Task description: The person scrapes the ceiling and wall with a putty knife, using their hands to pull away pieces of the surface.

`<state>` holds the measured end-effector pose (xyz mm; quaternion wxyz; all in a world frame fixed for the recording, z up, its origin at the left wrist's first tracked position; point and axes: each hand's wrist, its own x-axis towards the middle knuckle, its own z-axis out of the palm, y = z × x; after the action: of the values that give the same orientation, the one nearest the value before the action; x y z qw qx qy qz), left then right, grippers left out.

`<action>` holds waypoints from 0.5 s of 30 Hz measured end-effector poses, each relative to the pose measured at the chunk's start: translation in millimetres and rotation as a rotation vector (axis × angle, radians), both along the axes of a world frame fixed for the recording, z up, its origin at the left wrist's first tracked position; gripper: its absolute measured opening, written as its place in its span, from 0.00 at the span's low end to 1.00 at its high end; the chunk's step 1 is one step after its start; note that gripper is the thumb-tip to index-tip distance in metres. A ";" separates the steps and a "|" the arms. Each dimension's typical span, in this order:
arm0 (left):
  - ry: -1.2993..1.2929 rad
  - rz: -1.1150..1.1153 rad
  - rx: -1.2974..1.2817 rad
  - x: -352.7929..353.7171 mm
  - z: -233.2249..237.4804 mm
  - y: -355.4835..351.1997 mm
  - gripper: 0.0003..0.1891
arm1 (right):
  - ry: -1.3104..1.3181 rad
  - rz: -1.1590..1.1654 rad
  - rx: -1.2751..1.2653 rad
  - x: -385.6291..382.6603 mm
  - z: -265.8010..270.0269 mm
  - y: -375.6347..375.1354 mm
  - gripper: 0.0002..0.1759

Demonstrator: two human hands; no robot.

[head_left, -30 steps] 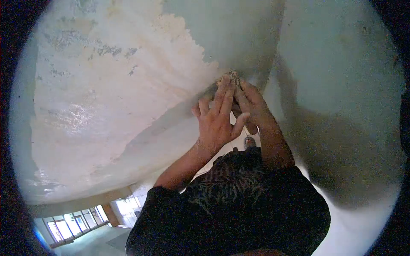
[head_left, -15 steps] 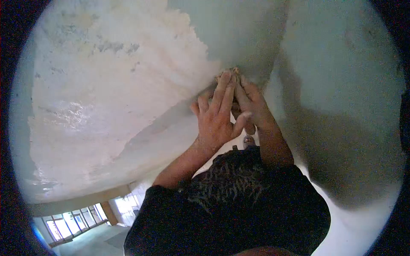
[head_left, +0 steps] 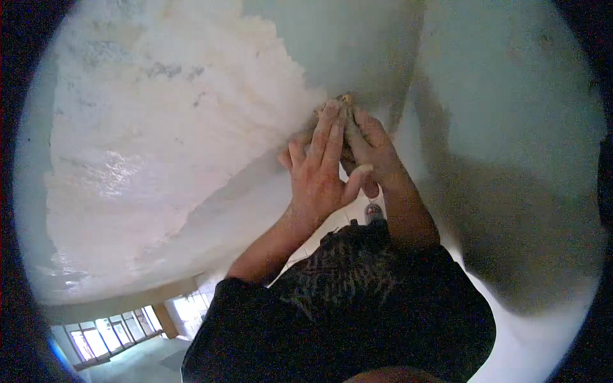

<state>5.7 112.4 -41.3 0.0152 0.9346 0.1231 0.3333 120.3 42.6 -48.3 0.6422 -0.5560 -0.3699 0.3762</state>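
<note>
My left hand (head_left: 317, 182) lies with its fingers stretched forward and its thumb spread, the two longest fingertips pressing on a small, dusty, brownish object (head_left: 347, 99) against the wall. Close beside it on the right, my right hand (head_left: 378, 153) has its fingers closed around the same object, which is mostly hidden under both hands. The fingertips look coated with pale dust. Left of the hands, a large whitish patch (head_left: 172, 121) with a ragged edge covers the greenish wall (head_left: 351, 45).
At the right, another wall surface (head_left: 511, 89) meets the first at a corner and bears a dark shadow. Barred windows (head_left: 105, 338) show at the lower left above a pale floor (head_left: 143, 367). A foot (head_left: 373, 212) is visible below my hands.
Both hands have shifted slightly left and up with the object, staying close together. The view has moved a little.
</note>
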 end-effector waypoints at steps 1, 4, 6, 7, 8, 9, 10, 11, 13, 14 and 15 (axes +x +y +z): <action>-0.008 -0.003 0.011 5.5 2.7 4.6 0.39 | -0.008 -0.003 0.011 3.5 1.4 2.3 0.22; -0.042 -0.051 -0.009 -0.7 -3.4 3.2 0.40 | 0.367 0.023 0.068 -8.2 -4.4 -0.3 0.24; 0.019 -0.015 0.033 -3.1 -5.6 4.7 0.41 | 0.167 -0.056 -0.081 -8.6 -0.4 4.2 0.24; 0.006 -0.020 0.050 1.0 -2.4 9.1 0.41 | 0.154 -0.060 -0.064 -3.6 8.8 4.5 0.24; -0.025 -0.015 0.058 4.0 -0.6 10.7 0.41 | 0.138 -0.011 -0.140 -0.6 28.7 0.0 0.23; -0.034 -0.002 0.046 1.0 -3.5 6.9 0.41 | 0.142 0.046 -0.235 -3.8 34.3 -6.2 0.23; -0.013 0.011 0.027 -4.5 -4.9 0.9 0.41 | 0.161 0.061 -0.255 -11.1 23.8 -10.5 0.23; 0.007 0.012 -0.011 -4.0 -0.3 -1.6 0.41 | 0.151 0.053 -0.186 -14.7 11.3 -11.6 0.23; 0.033 0.051 0.092 0.6 2.7 0.4 0.41 | 0.088 0.024 0.000 -7.1 -7.6 -3.2 0.24; 0.015 0.050 0.114 2.8 4.2 2.8 0.41 | 0.059 0.007 0.095 -4.7 -6.5 2.9 0.24; -0.029 0.024 0.103 5.8 4.2 4.0 0.41 | 0.033 -0.010 0.183 -1.4 -4.6 6.7 0.24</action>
<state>11.5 116.4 -37.1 -0.0352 0.9277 0.1165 0.3529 118.8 49.2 -52.8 0.6981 -0.4907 -0.3893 0.3469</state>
